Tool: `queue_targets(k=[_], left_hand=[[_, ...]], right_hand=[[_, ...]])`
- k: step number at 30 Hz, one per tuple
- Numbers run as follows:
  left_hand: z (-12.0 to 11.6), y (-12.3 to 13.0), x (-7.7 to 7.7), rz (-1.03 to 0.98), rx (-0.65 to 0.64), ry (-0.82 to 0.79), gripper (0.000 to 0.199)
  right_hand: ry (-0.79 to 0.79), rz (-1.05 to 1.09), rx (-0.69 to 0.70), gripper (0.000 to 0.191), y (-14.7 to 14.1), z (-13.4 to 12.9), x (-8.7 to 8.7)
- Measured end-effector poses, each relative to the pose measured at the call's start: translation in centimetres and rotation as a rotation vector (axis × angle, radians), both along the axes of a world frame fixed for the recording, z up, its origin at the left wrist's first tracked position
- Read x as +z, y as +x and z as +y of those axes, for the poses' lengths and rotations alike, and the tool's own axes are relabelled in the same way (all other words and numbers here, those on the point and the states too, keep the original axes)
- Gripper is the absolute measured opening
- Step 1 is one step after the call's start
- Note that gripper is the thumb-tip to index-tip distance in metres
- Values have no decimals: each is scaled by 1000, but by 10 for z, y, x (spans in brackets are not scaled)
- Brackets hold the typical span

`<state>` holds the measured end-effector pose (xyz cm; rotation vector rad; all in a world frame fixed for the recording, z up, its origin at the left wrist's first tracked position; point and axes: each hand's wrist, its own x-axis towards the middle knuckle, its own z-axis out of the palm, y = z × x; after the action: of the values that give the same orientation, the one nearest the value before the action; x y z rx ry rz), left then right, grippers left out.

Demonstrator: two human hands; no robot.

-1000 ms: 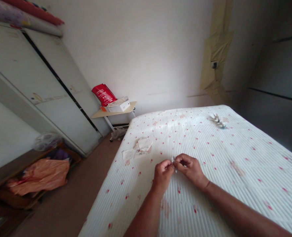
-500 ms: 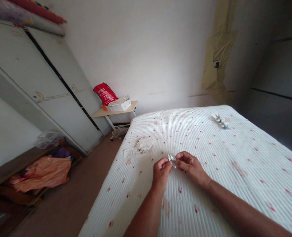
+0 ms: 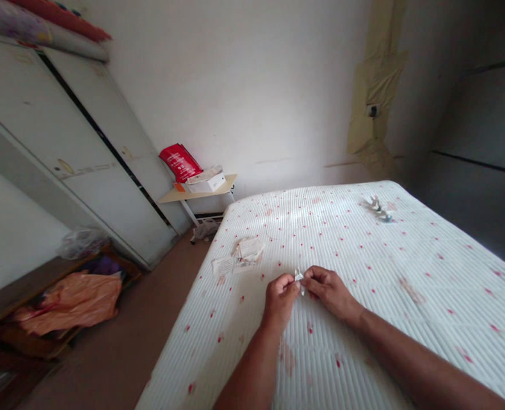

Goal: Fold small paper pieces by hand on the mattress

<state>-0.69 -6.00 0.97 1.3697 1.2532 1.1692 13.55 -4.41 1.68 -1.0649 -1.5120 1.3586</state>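
A small folded piece of paper (image 3: pixel 298 275) is pinched between both hands just above the bed (image 3: pixel 312 364). My left hand (image 3: pixel 281 294) grips its left side, thumb and fingers pressed together. On the other side, my right hand (image 3: pixel 327 289) holds it with thumb and forefinger closed. The fingers cover much of the paper, so its full shape is hidden. Beyond my left hand lies a loose pile of printed paper pieces (image 3: pixel 248 250). Several small folded paper shapes (image 3: pixel 378 209) sit together in a row toward the bed's far right.
A small table (image 3: pixel 171 196) beside the bed's far left corner carries a red bag (image 3: pixel 179 162) and a white box (image 3: pixel 210 183). Grey cabinets (image 3: pixel 102 165) stand at the left. An orange plastic bag (image 3: pixel 70 302) lies on a low wooden shelf. A wall socket (image 3: pixel 373 111) is at the back.
Between my fingers the folded paper has turned slightly and looks narrower. My right hand has shifted slightly nearer to my left. The loose papers and the row of shapes stay put.
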Motion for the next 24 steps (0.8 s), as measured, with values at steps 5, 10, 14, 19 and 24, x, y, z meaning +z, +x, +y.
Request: queue_targets(k=[5,10,14,19,24], left_hand=[[0,-1,2,-31,-18,-35,21],[0,0,8,-116,-16,-89,23],[0,1,10,-127,3,-88,27],[-1,-1,6,-58,7,-26,27],[-1,-1,5,-60,17,-23,26]], right_hand=[[14,-10,59,27,2,2,1],[18,-17,96,27,2,2,2],[6,-16,107,28,2,1,3],[6,2,102,31,3,1,2],[5,-12,101,34,4,2,2]])
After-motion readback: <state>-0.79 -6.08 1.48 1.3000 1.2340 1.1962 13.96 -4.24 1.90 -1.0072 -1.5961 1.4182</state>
